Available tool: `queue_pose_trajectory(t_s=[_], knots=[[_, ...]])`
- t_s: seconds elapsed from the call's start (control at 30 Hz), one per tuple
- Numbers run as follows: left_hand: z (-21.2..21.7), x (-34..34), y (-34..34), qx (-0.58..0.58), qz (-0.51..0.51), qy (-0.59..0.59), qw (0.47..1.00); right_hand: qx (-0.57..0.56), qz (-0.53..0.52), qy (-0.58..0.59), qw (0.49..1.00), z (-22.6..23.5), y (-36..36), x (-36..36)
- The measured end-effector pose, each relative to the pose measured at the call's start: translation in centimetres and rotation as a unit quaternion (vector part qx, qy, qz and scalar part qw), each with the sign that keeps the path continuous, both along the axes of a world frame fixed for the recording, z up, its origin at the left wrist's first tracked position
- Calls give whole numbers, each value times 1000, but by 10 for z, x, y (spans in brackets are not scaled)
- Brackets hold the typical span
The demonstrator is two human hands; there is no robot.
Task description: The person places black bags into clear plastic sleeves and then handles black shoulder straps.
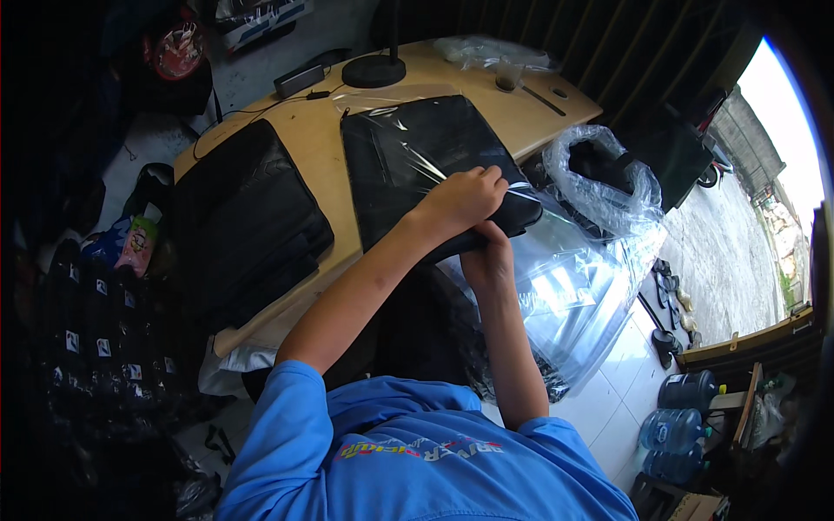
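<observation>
A black flat case (pixel 400 178) in a clear plastic wrapper (pixel 421 159) lies at the centre of the frame, on a pale wooden worktop (pixel 317 156), its lower right corner over the near edge. The left hand (pixel 467 198) is on the case's right part, its grip closed, fingers curled together against the wrapper; whether film is caught between the fingertips I cannot tell. The right hand (pixel 492 254) is just below, at the lower right corner, its grip grasping the case's edge, thumb uppermost and the other fingers mostly hidden.

Left of the case, apart from it, a bulkier black bag (pixel 252 204) rests on the worktop. Toward the top of the frame stand a round black lamp base (pixel 373 71), a small dark box (pixel 298 81) and a clear drinking cup (pixel 508 76), with crumpled clear plastic (pixel 495 54) behind the cup.

Right of the hands, a pile of glossy clear plastic sheeting (pixel 565 295) catches the light, below a puffy ring of transparent plastic (pixel 647 187). At the lower right, blue water jugs (pixel 671 428) are beside the white tiled floor (pixel 621 373); dark footwear (pixel 665 343) lies above them. The person's blue T-shirt (pixel 408 469) fills the bottom centre.
</observation>
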State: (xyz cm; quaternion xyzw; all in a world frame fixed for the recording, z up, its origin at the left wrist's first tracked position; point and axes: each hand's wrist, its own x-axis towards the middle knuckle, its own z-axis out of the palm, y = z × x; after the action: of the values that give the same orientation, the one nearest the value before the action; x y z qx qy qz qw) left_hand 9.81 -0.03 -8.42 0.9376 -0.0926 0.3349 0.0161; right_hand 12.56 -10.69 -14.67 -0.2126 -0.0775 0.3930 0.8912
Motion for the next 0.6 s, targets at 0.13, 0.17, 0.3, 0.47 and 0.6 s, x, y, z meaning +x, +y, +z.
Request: queue_pose_trajectory(t_s=[0.13,0.17,0.3,0.47,0.6], knots=[[8,3,-19,102,0,-9,995,41,-26,31,998,16,11,7],[10,4,-25,120,1,-18,993,52,-23,41,998,19,13,12],[14,1,-44,145,1,-28,989,27,-27,22,999,14,17,39],[10,0,-76,170,4,-128,977,-99,-58,-82,990,-17,17,64],[11,-7,-108,105,-41,-107,988,-314,-144,-462,817,-42,25,89]])
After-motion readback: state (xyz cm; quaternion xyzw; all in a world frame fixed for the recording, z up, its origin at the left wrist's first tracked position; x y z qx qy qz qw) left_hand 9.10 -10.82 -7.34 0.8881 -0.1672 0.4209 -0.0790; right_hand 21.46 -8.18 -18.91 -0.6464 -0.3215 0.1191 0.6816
